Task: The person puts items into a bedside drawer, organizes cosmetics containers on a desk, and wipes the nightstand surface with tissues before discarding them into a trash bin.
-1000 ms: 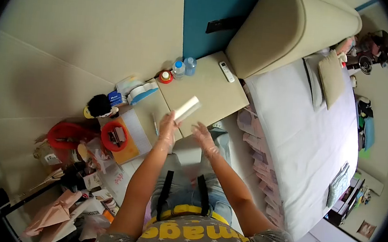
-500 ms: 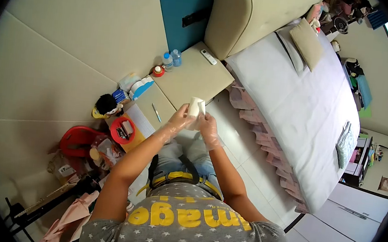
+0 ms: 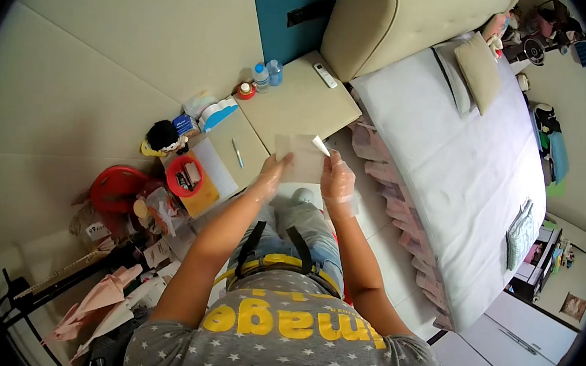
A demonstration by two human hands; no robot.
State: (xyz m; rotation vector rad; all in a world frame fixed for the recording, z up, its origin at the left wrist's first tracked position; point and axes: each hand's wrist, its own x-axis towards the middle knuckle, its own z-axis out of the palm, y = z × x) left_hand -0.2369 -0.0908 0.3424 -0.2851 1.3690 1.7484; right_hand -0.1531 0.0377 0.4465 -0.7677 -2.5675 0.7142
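A thin, translucent sheet (image 3: 302,164) is stretched between my two hands, above the floor beside the bedside cabinet. My left hand (image 3: 274,171), in a clear plastic glove, pinches the sheet's left edge. On the other side my right hand (image 3: 338,178), also gloved, is closed on the right edge, where a white folded strip (image 3: 320,145) sticks up at the corner. Beyond the sheet lies the beige cabinet top (image 3: 293,105). A pen (image 3: 238,154) rests on the surface to the left of my left hand.
Two plastic bottles (image 3: 261,78) and a red-based jar (image 3: 246,91) stand near the wall, with a remote (image 3: 325,75) farther right. A red basket (image 3: 184,175), a black-haired doll (image 3: 163,135) and a red stool (image 3: 119,189) are left. The bed (image 3: 449,177) fills the right.
My hands have moved apart, and the white piece that looked rolled between them is now spread into a flat translucent sheet. The camera view has shifted slightly.
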